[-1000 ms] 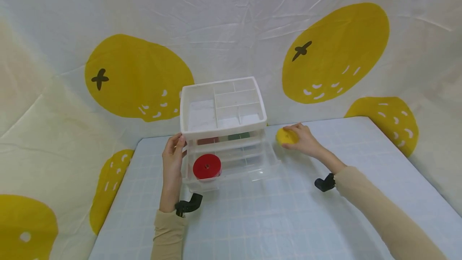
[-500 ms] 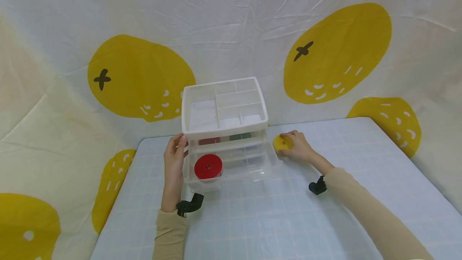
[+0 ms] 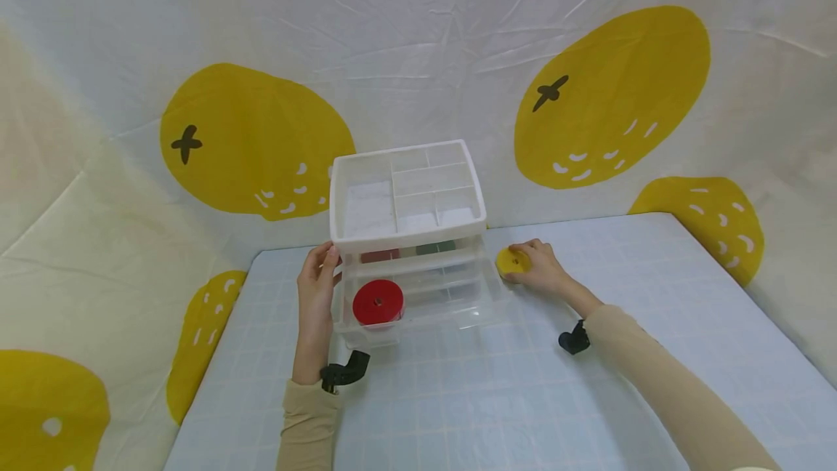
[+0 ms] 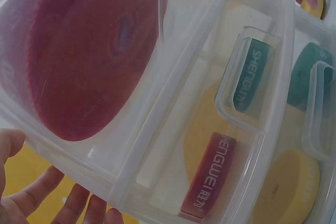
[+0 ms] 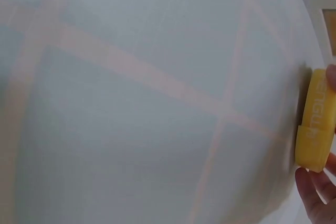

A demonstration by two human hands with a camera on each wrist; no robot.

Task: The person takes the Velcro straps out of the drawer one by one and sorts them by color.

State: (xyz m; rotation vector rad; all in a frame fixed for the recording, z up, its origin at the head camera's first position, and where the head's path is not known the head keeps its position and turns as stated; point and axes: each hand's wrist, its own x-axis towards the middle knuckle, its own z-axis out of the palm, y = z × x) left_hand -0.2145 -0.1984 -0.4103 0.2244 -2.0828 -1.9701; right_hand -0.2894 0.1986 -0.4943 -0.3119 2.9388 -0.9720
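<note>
A clear drawer organizer (image 3: 425, 260) with a white divided top tray stands on the table. In its pulled-out lower drawer sits a red tape roll (image 3: 378, 302). My left hand (image 3: 317, 282) touches the organizer's left side, thumb near its front corner; in the left wrist view its fingers (image 4: 73, 203) spread along the wall. My right hand (image 3: 539, 267) pinches a yellow tape roll (image 3: 512, 262) by its edges, right beside the organizer's right side. Lettering shows on the roll's rim (image 5: 317, 103) in the right wrist view.
Behind the clear fronts lie a lettered red roll (image 4: 210, 177), green rolls (image 4: 252, 74) and another yellow roll (image 4: 289, 187). A pale checked cloth (image 3: 458, 398) covers the table. A white curtain (image 3: 445, 57) with yellow fruit prints hangs close behind.
My right hand has moved left with the yellow tape roll, closer to the organizer, and then barely moved in the last half second. The left hand stays in place.
</note>
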